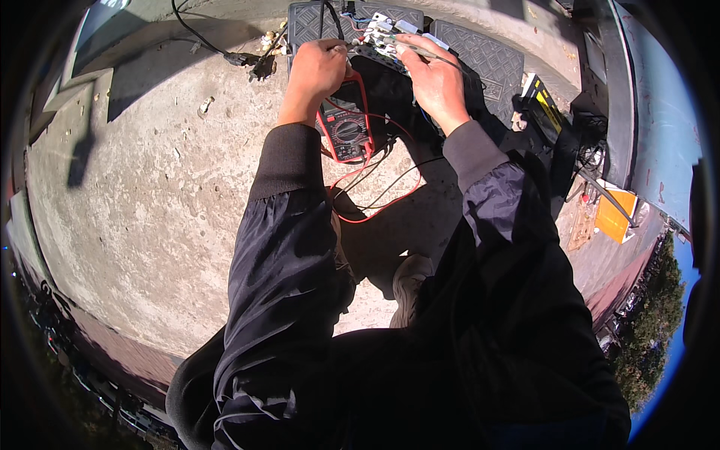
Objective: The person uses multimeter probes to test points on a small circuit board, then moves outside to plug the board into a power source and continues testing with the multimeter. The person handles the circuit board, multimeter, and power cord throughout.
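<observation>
My left hand (318,69) is closed just above the multimeter, its fingertips by the left end of a white power strip with its inside exposed (381,31). What those fingers pinch is hidden; a black cable (332,18) runs up from behind them. A thin, pen-like tool (429,52) is gripped in my right hand (436,84), its tip pointing left over the strip. Below and between both hands lies a red-framed multimeter (349,130) with a dial and a dark display. Red and black test leads (405,187) loop from its lower end across the floor.
The strip rests on a dark, patterned step or ramp block (480,61). A black cable with a plug (232,57) lies at the upper left. On the right are a yellow-and-black box (546,105), an orange panel (613,217) and a blue metal surface (660,112). My shoe (411,289) is below.
</observation>
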The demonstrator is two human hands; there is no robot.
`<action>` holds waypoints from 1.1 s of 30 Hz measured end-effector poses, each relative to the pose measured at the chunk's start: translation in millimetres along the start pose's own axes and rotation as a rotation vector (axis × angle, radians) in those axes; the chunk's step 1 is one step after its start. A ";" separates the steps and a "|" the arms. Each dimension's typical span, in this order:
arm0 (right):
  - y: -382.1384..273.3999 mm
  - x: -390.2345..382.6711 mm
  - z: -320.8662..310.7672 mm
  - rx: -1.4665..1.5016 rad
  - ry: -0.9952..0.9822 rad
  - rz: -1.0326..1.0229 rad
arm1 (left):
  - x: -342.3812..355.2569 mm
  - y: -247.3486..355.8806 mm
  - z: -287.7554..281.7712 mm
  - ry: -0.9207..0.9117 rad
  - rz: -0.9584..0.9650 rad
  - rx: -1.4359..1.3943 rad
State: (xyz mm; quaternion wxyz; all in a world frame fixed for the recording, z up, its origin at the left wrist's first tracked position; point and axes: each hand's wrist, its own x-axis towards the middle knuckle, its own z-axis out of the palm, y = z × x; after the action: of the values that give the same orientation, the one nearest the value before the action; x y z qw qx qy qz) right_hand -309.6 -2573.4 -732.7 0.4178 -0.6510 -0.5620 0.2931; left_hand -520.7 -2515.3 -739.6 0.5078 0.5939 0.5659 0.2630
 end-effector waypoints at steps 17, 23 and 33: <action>-22.9 1.0 -24.4 0.097 0.144 0.182 | -13.9 18.9 -6.7 -0.033 -0.151 -0.082; -22.4 0.5 -28.8 0.065 0.162 0.206 | -14.3 18.3 -0.8 -0.041 -0.116 -0.051; -18.4 -2.3 -27.4 -0.043 0.109 0.152 | -8.2 22.7 11.8 -0.071 -0.055 0.035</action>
State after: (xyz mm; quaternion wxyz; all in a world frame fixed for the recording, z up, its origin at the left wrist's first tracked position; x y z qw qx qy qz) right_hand -295.6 -2581.2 -703.7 0.4103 -0.7155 -0.4936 0.2759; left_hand -502.8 -2523.0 -721.0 0.5242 0.5959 0.5682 0.2175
